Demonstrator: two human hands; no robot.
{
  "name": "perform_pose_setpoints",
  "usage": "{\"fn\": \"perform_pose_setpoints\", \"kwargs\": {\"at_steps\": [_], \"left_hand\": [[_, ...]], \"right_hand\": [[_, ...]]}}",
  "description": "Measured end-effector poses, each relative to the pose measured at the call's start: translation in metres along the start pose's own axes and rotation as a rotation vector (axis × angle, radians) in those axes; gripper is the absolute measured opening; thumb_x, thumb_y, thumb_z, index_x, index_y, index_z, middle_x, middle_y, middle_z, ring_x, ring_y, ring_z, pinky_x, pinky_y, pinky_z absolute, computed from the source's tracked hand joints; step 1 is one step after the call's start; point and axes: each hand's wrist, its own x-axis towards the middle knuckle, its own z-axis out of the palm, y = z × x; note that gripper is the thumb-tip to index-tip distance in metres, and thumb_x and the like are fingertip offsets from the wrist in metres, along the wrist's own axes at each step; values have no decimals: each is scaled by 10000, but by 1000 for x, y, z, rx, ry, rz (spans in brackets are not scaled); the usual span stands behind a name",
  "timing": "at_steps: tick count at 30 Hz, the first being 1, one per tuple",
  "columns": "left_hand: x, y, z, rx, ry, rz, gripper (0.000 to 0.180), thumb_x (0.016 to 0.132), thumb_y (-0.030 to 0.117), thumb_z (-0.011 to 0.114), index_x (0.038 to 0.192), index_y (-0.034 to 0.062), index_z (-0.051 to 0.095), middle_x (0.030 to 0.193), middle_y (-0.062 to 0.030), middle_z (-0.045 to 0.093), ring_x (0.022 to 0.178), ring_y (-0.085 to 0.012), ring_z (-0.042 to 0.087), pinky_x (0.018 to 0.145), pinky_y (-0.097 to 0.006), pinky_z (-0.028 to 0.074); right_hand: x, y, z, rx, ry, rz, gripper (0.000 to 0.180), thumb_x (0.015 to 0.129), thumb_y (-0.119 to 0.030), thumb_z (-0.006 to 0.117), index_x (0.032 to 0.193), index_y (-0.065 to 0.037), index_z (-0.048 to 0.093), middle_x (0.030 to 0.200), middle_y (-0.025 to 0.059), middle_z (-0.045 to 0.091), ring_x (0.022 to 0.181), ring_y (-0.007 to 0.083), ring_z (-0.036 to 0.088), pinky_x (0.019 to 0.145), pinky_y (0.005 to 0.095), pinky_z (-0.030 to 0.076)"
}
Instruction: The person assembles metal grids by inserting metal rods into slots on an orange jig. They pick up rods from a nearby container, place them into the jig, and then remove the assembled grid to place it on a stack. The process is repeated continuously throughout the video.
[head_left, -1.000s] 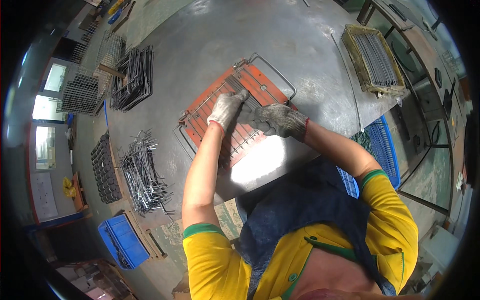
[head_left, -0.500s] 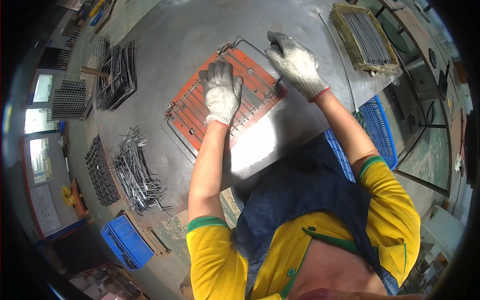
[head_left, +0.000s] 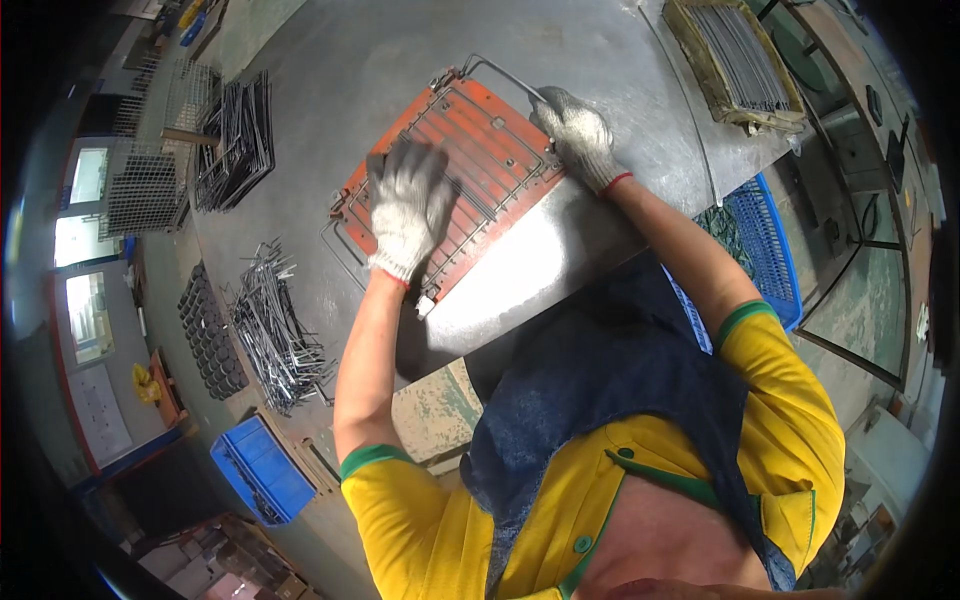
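Observation:
On the metal table an orange-red fixture plate lies at a slant, with thin steel rods set across it. My left hand, in a white knit glove with grey fingers, rests over the plate's left part, fingers stretched out. Its palm hides some rods. At the plate's right edge, my gloved right hand has its fingers curled round the near end of a bent wire frame that sticks out past the plate. Another bent wire loop extends from the left side.
Loose bent wires are heaped at the table's left edge, below a stack of dark wire frames. A box of straight rods stands at the far right. Blue crates sit beside the table on both sides.
My right hand has moved in toward the plate and closed on the wire frame. My left hand has slid left and nearer me across the rods.

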Motion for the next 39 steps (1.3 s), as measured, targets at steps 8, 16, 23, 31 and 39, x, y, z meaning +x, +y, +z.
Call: {"fn": "perform_pose_setpoints", "kwargs": {"at_steps": [8, 16, 23, 31, 39], "left_hand": [[0, 0, 15, -91, -131, 88, 496, 881, 346, 560, 1271, 43, 514, 1329, -158, 477, 1295, -337, 394, 1103, -546, 240], [-43, -10, -45, 76, -59, 60, 419, 816, 283, 610, 1157, 41, 598, 1141, -114, 558, 1105, -306, 485, 968, -489, 341], [-35, -18, 9, -35, -172, -11, 574, 904, 403, 541, 1332, 28, 462, 1351, -181, 446, 1325, -349, 369, 1108, -558, 226], [-75, -25, -11, -114, -321, -192, 634, 955, 433, 487, 1444, 49, 362, 1508, -219, 315, 1422, -425, 237, 1165, -525, 182], [-89, 8, 3, -222, -58, -272, 553, 911, 352, 578, 1348, 31, 471, 1418, -215, 431, 1370, -395, 351, 1166, -466, 233]], "right_hand": [[8, 1, 0, 125, -53, 249, 454, 962, -471, 431, 1202, -118, 586, 948, 128, 688, 875, 316, 661, 815, 434, 498], [5, -6, -9, 188, -87, 340, 441, 961, -463, 443, 1228, -144, 588, 924, 94, 697, 800, 249, 681, 795, 411, 506], [5, -11, -10, 164, -50, 264, 394, 973, -401, 474, 1218, -119, 599, 906, 89, 706, 643, 193, 660, 699, 352, 518], [4, -18, -13, 232, -50, 294, 386, 969, -382, 503, 1227, -113, 601, 939, 117, 696, 597, 204, 644, 656, 344, 518], [-20, 44, -10, -289, 105, -321, 321, 990, -213, 492, 1246, -36, 570, 1187, 179, 626, 1044, 330, 620, 827, 409, 509]]}}
